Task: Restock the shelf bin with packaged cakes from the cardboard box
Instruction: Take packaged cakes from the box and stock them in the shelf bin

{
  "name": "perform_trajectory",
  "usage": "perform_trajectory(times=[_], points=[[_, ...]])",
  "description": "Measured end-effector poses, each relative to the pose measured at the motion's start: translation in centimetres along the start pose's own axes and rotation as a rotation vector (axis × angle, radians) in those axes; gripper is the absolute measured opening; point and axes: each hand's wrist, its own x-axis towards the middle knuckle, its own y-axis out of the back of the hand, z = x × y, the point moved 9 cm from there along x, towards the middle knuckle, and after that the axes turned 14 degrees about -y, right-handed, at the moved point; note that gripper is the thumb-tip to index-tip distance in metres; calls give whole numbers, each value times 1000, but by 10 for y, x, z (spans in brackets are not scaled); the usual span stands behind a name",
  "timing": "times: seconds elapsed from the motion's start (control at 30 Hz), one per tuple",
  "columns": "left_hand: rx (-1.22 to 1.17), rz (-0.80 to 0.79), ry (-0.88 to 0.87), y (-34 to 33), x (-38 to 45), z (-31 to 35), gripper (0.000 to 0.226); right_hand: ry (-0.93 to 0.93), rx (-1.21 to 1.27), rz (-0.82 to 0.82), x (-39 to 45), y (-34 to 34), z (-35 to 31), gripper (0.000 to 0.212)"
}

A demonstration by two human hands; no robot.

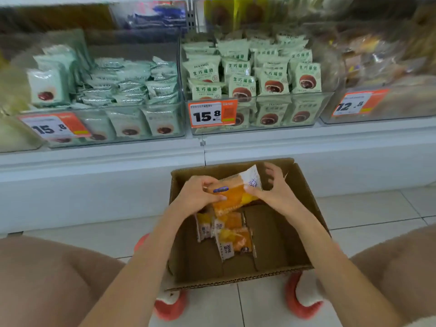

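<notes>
Left hand (200, 194) & right hand (273, 192) both pinch one orange cake pack (236, 190) over the cardboard box (304, 185) on the floor. More packs (232, 237) lie in the box, near-left. Clear bins (259, 107) w/ green packs sit far, on the shelf.

Bright, even light with soft shadows. The edges are blurred and bent; the centre is sharper.

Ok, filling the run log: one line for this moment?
left hand: grips cake pack | right hand: pinches pack | over cardboard box | packs left inside
</notes>
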Motion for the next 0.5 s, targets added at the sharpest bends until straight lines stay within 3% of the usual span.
perform_trajectory(times=[0.07, 0.17, 0.3, 0.37, 0.4, 0.5], points=[[7, -20, -59, 17, 1, 40, 41, 107, -82, -80, -21, 9, -31, 55], [-52, 37, -182, 43, 3, 111, 40, 173, 6, -42, -45, 38, -70, 33], [-129, 169, -378, 79, 14, 204, 20, 260, 83, 39, -74, 88, -131, 27], [-197, 317, -462, 104, 21, 243, 5, 323, 149, 90, -88, 122, -164, 27], [-190, 412, -505, 119, 25, 260, 8, 358, 188, 129, -95, 142, -181, 27], [219, 654, -637, 157, 34, 313, 23, 443, 244, 237, -109, 201, -227, 26]])
